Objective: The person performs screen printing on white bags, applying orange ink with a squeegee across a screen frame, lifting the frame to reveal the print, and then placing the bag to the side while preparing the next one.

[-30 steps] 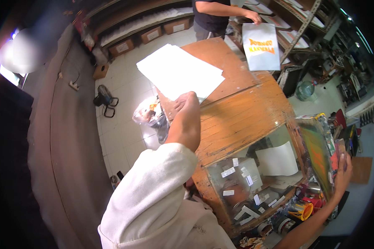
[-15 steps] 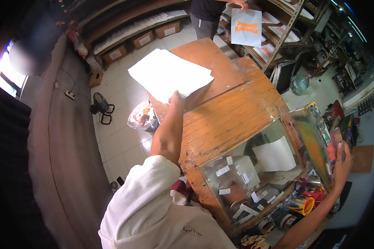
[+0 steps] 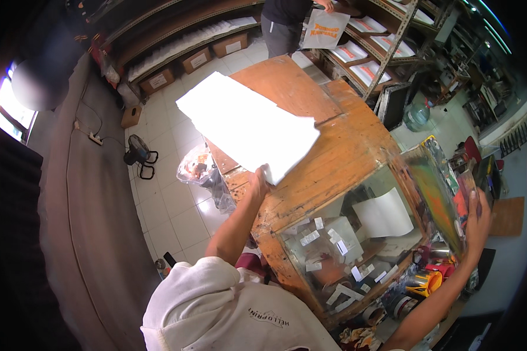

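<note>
A loose stack of white sheets (image 3: pixel 246 123) lies slantwise over a brown board on the wooden table. My left hand (image 3: pixel 260 182) is closed on the near corner of the sheets, thumb on top. At the far right my right hand (image 3: pixel 478 217) is closed round what looks like a squeegee (image 3: pixel 467 182), blurred and partly hidden by the fingers. Beside it, a paint-stained printing screen (image 3: pixel 436 199) stands tilted up at the table's right edge. A glass pane (image 3: pixel 328 205) is set into the tabletop, with a white sheet (image 3: pixel 383 213) and small white labels showing there.
Ink tubs (image 3: pixel 424 282) crowd the lower right. A clear bag of waste (image 3: pixel 198 165) stands left of the table, with a floor fan (image 3: pixel 138 151) farther left. A co-worker (image 3: pixel 282 26) holds a printed bag (image 3: pixel 325 29) beside a rack (image 3: pixel 386 61) of printed pieces.
My left hand has drawn the white sheets nearer and rightward across the table. My right hand stays by the screen. The co-worker's printed bag has shifted left and tilted.
</note>
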Available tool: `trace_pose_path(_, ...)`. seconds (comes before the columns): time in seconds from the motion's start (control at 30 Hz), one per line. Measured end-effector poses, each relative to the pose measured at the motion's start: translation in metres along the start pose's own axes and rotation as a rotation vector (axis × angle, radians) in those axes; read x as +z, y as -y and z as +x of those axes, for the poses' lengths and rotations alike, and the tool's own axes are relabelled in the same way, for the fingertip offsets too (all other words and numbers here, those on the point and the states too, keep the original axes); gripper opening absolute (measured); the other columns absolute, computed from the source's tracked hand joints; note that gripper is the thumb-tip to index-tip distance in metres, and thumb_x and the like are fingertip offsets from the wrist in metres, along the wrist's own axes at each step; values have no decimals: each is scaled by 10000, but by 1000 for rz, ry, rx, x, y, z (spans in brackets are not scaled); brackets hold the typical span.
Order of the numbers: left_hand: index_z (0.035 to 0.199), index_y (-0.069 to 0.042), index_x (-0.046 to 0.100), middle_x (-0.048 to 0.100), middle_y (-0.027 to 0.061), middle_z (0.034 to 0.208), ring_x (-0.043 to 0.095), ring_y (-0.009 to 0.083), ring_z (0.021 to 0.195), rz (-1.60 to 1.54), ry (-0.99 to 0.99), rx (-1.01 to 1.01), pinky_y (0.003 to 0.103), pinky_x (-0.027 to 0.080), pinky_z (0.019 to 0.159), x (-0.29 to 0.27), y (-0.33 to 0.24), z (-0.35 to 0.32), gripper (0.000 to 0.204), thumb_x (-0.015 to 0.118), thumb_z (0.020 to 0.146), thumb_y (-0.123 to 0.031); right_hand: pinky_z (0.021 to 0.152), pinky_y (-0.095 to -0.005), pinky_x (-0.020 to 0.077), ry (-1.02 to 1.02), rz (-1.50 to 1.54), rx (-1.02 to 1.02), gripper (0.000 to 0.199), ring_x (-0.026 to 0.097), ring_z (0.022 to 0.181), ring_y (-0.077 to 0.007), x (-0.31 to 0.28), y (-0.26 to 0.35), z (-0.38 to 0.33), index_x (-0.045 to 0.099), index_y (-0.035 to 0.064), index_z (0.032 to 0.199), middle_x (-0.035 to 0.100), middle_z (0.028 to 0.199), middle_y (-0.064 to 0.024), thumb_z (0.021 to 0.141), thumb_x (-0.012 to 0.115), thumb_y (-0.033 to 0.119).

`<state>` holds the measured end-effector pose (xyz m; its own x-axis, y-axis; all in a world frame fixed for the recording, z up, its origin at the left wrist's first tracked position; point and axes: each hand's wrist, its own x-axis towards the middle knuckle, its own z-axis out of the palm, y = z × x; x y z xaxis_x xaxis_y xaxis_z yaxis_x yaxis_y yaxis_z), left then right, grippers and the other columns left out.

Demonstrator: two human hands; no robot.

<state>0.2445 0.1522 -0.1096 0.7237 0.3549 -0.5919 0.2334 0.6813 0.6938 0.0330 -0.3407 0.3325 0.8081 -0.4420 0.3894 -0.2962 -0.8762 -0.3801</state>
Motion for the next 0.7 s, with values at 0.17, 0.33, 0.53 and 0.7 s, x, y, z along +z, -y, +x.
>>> trace_pose_path(0.17,1235,77,553,645,173,1106,651,279,969,-11,30,54,416,555,796,15,28,-76,349,666,939,-70,1042,-372,428,55,3,40,490,626,1174,-296,-7,-4,4,626,-5,1317,683,1249,-189,1050,538,396)
trace_pose_path(0.33,1262,111,536,644,189,1139,639,280,984,40,-107,26,400,547,837,17,26,-54,442,729,893,-38,1052,-384,432,64,9,50,529,623,1214,-325,0,-6,7,619,7,1341,675,1281,-205,1041,541,436)
trace_pose_path(0.53,1221,83,570,660,175,1070,647,283,969,129,103,-67,437,547,865,42,66,-107,436,760,926,-176,1060,-390,436,81,-40,21,550,612,1240,-364,-2,-10,10,611,11,1355,659,1309,-223,1037,541,454)
trace_pose_path(0.7,1129,40,673,715,150,870,715,229,860,674,737,-625,378,592,737,40,41,-155,432,666,997,-371,1052,-387,440,62,-64,8,536,629,1207,-334,-5,-23,11,607,1,1354,672,1283,-219,1045,538,433)
